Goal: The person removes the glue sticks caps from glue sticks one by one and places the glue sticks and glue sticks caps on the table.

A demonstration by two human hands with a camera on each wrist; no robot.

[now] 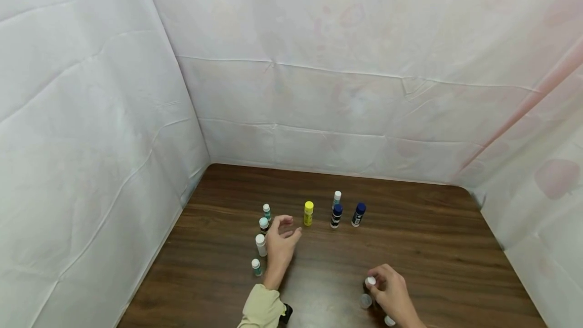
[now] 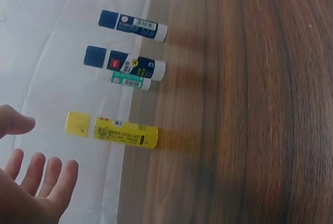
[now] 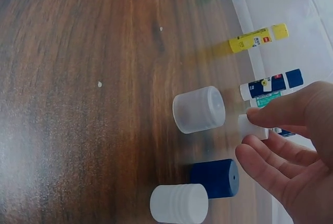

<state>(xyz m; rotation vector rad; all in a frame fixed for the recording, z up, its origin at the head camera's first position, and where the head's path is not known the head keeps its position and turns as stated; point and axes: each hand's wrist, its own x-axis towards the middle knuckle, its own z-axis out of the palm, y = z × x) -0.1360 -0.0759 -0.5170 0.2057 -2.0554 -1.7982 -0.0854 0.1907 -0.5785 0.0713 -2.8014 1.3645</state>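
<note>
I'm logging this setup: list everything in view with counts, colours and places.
pale-capped tubes: four, teal, dark or white, left row
yellow tube: one, yellow, mid-table
blue tubes: two, dark blue and white, right of yellow tube
teal tube: one, teal and white, behind left blue tube
clear cap: one, translucent, table's near right
blue cap: one, dark blue, beside clear cap
white cap: one, white, beside blue cap
small cap: one, white, in right hand
table: one, brown, beneath the tubes
cloth: three sides, white and pinkish, around table
sleeve: one, pale yellow, left arm
wristband: one, black, left wrist
left hand: one, beside left row
right hand: one, holding small cap
</note>
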